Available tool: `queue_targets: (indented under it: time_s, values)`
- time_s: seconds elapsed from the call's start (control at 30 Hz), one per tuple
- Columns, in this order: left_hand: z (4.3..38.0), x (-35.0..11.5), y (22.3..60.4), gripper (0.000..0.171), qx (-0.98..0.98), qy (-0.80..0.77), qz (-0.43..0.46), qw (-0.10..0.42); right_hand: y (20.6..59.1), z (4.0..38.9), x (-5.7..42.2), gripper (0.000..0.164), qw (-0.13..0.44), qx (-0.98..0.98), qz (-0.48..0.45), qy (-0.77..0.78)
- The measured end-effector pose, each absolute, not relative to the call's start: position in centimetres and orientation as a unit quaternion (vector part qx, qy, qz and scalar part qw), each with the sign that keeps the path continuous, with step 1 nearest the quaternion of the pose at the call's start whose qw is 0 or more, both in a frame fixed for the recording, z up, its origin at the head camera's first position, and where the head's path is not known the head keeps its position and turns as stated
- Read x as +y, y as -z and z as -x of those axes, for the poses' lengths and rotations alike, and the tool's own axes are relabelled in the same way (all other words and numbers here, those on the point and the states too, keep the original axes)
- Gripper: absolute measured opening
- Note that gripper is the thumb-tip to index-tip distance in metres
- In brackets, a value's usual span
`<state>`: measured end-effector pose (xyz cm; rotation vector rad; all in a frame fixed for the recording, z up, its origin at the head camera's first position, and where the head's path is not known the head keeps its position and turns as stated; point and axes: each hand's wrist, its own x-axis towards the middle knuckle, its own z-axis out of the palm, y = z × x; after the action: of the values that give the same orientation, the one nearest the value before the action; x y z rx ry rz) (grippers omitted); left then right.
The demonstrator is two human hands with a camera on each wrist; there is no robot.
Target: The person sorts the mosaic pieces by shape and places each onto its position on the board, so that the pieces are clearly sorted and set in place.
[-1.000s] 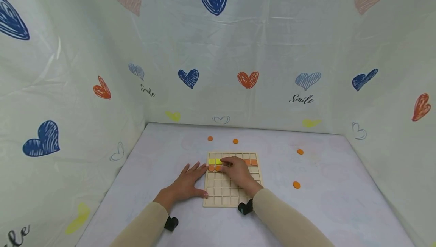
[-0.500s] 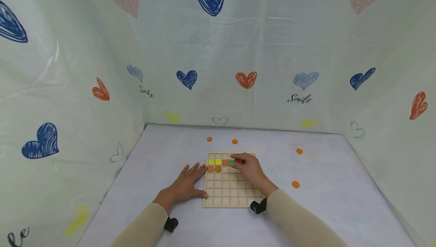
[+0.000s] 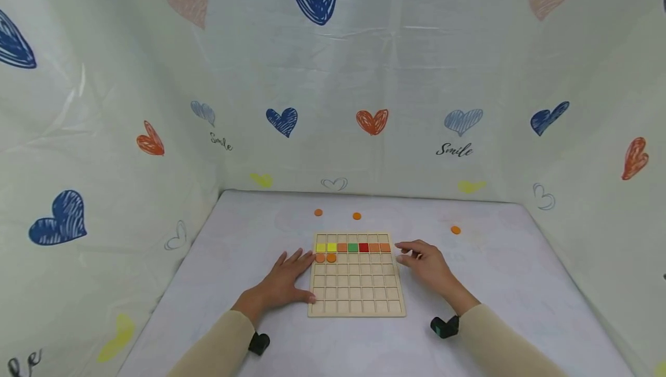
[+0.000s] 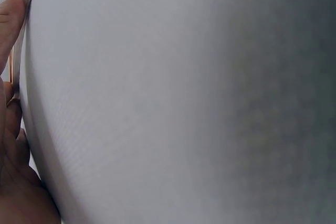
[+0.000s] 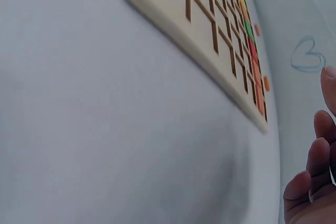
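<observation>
In the head view a light wooden grid board (image 3: 359, 294) lies on the table. One of its upper rows is filled with coloured squares, including a green square (image 3: 352, 247) and a red square (image 3: 363, 247). Two orange discs (image 3: 331, 258) occupy the left cells of the row below. My left hand (image 3: 281, 282) is spread, its fingertips and thumb touching the board's left edge. Off the board's right side is my right hand (image 3: 429, 267), thumb and index finger apart, with nothing visible between them. In the right wrist view its fingers (image 5: 318, 156) are loosely bent.
Beyond the board lie two loose orange discs, a left one (image 3: 318, 213) and a right one (image 3: 356, 216). Another orange disc (image 3: 455, 230) is farther right. Heart-printed sheeting (image 3: 333, 76) stands behind and beside the white table (image 3: 250, 221).
My right hand has moved right, from over the coloured squares to beside the board, uncovering the whole row. The nearest loose disc on the right is now out of sight behind it. My left hand stays put.
</observation>
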<state>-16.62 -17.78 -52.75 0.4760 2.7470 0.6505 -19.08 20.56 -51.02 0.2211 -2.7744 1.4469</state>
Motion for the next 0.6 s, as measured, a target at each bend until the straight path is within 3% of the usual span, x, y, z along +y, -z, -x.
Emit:
queue_targets:
  time_s: [0.6]
  values:
    - [16.6,-17.6,52.9,0.109,0.952,-0.225,-0.155,0.139,51.9,15.8,32.2,0.044,-0.035,-0.93,-0.072,-0.36]
